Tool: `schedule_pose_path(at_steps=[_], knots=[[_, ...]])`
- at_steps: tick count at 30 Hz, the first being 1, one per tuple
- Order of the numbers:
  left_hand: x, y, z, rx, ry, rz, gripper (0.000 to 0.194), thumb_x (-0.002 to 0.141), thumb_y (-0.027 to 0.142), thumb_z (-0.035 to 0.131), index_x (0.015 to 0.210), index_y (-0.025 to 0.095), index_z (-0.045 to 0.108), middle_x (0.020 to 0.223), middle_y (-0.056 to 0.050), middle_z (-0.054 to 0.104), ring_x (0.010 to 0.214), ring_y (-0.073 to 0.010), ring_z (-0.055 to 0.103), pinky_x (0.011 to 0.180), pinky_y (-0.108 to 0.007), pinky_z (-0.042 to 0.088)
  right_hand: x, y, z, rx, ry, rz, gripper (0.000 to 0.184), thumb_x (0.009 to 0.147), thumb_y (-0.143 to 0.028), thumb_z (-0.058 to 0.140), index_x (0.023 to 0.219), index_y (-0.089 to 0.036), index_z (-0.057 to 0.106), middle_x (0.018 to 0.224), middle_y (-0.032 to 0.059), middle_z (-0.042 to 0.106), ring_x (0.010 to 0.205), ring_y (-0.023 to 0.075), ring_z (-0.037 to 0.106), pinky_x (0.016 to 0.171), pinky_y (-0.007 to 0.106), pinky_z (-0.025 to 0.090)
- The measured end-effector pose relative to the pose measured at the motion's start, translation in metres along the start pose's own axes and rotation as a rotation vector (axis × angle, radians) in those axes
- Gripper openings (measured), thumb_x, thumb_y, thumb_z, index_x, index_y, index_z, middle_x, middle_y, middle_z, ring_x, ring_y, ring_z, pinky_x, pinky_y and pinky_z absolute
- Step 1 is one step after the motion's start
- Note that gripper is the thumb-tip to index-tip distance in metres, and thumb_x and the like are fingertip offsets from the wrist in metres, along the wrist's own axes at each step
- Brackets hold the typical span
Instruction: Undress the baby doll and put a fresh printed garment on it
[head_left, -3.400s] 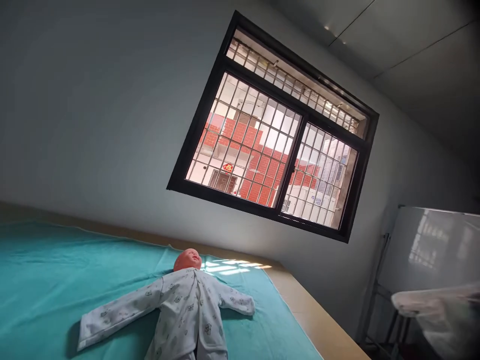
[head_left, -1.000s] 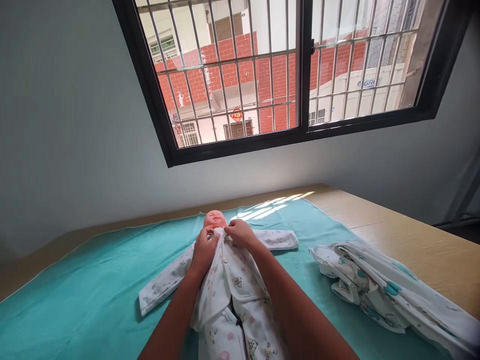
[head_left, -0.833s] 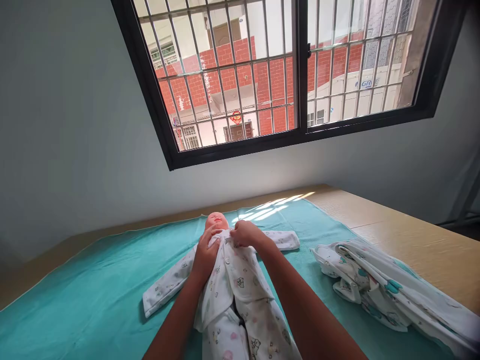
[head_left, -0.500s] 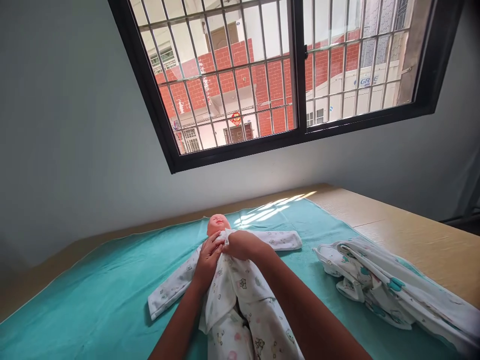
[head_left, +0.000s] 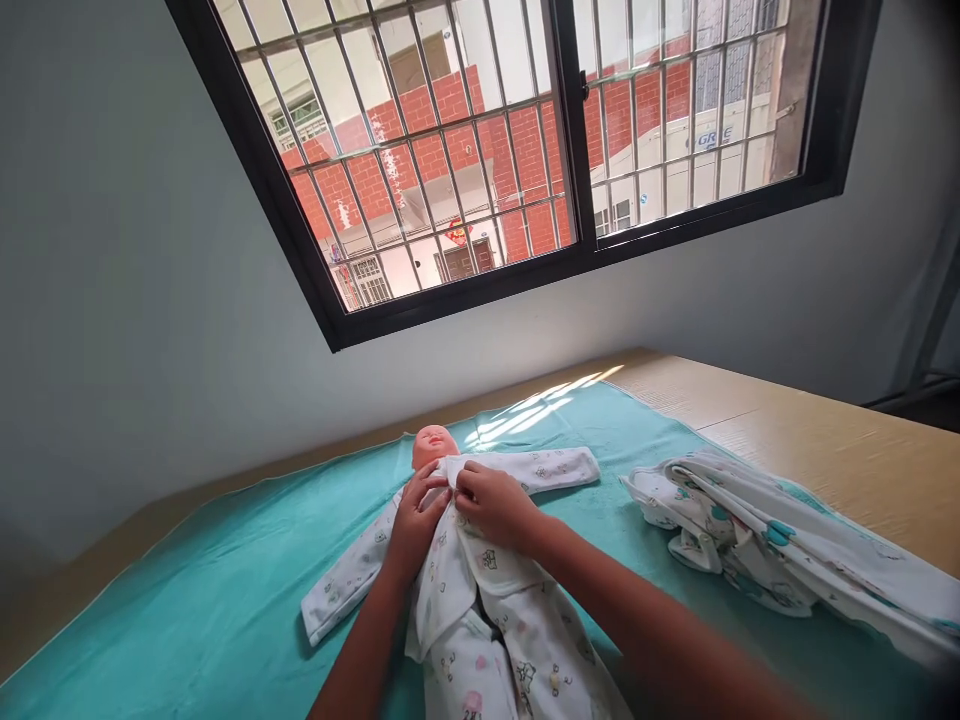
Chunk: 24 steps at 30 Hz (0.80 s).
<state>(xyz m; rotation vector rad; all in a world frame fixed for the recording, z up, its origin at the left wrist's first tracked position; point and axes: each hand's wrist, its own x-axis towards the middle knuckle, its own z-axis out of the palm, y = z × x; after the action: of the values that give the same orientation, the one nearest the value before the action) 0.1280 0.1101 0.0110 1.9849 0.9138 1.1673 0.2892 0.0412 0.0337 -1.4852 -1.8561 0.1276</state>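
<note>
Green cloth (head_left: pixel 202 570) under doll (head_left: pixel 434 442); jacket (head_left: pixel 442 585) long axis toward person, collar (head_left: pixel 453 467) between hands. Right hand (head_left: pixel 493 503) pinches jacket edge; left hand (head_left: pixel 415 520) touches jacket, grip unclear.

Folded white-&-teal clothes (head_left: pixel 757 520) R of R grip (head_left: pixel 495 503), on teal cloth (head_left: pixel 195 590) spread under & around it. Sun stripes (head_left: pixel 525 412) ahead of grip. Bare desk (head_left: pixel 787 400) ahead & to R. Further off: gray wall (head_left: pixel 112 250), dark-framed window (head_left: pixel 571 120) w/ metal bars (head_left: pixel 427 137); thru it, red-brick bldg (head_left: pixel 451 95), red sign (head_left: pixel 457 232).
</note>
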Motion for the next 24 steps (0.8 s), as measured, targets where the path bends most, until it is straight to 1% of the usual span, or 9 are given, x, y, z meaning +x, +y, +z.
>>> schedule_pose_path(at_steps=[4,7,13,17,20,22,24], knots=[[0.002,-0.004,0.0,-0.014,-0.019,0.001,0.021,0.077,0.033,0.062,0.09,0.022,0.072,0.135,-0.008,0.053,0.13,-0.0262,0.044,0.111,-0.044,0.031,0.002,0.005,0.004,0.085,0.039,0.048,0.018,0.087,-0.021,0.046,0.069,-0.018,0.046,0.078,-0.0022,0.053,0.068,0.0095,0.044,0.06,0.024,0.025],[0.005,-0.004,0.0,0.017,-0.028,-0.017,0.021,0.074,0.028,0.061,0.089,0.022,0.074,0.134,-0.007,0.055,0.13,-0.0265,0.044,0.112,-0.045,0.03,0.004,0.006,0.008,0.099,0.065,0.086,0.019,0.087,-0.021,0.046,0.069,-0.018,0.046,0.078,-0.0019,0.053,0.069,0.0101,0.044,0.061,0.024,0.025],[0.006,0.009,0.001,0.081,-0.035,-0.053,0.028,0.07,0.018,0.054,0.091,0.021,0.073,0.136,-0.007,0.054,0.131,-0.0259,0.042,0.114,-0.045,0.024,0.004,0.003,0.009,0.053,0.076,0.129,0.018,0.089,-0.023,0.047,0.073,-0.018,0.051,0.082,-0.0002,0.056,0.073,0.011,0.047,0.062,0.025,0.026],[0.007,0.016,0.001,0.065,-0.056,-0.083,0.024,0.069,0.017,0.052,0.084,0.02,0.071,0.134,-0.008,0.054,0.129,-0.0267,0.043,0.113,-0.046,0.025,0.002,0.0,0.01,0.02,0.112,0.169,0.014,0.088,-0.025,0.05,0.075,-0.018,0.053,0.083,-0.001,0.058,0.071,0.0108,0.047,0.061,0.025,0.024],[0.007,0.018,0.001,0.059,-0.069,-0.096,0.018,0.068,0.016,0.051,0.073,0.02,0.067,0.135,-0.007,0.053,0.129,-0.0269,0.043,0.113,-0.046,0.024,0.002,0.0,0.011,0.025,0.136,0.224,0.013,0.086,-0.025,0.051,0.075,-0.019,0.054,0.082,-0.0014,0.061,0.071,0.0109,0.048,0.06,0.024,0.025],[0.006,0.018,0.001,0.06,-0.068,-0.089,0.016,0.068,0.015,0.049,0.068,0.021,0.064,0.135,-0.005,0.052,0.129,-0.0266,0.042,0.113,-0.046,0.024,0.005,0.002,0.01,0.032,0.101,0.299,0.014,0.087,-0.025,0.048,0.077,-0.019,0.055,0.082,-0.0008,0.063,0.071,0.0108,0.05,0.06,0.023,0.027],[0.005,0.016,0.001,0.066,-0.053,-0.076,0.016,0.069,0.014,0.048,0.068,0.021,0.063,0.135,-0.005,0.053,0.129,-0.026,0.042,0.113,-0.047,0.024,0.009,0.004,0.004,0.028,0.028,0.347,0.016,0.088,-0.024,0.045,0.079,-0.018,0.057,0.083,0.0,0.065,0.071,0.0105,0.052,0.06,0.022,0.03]])
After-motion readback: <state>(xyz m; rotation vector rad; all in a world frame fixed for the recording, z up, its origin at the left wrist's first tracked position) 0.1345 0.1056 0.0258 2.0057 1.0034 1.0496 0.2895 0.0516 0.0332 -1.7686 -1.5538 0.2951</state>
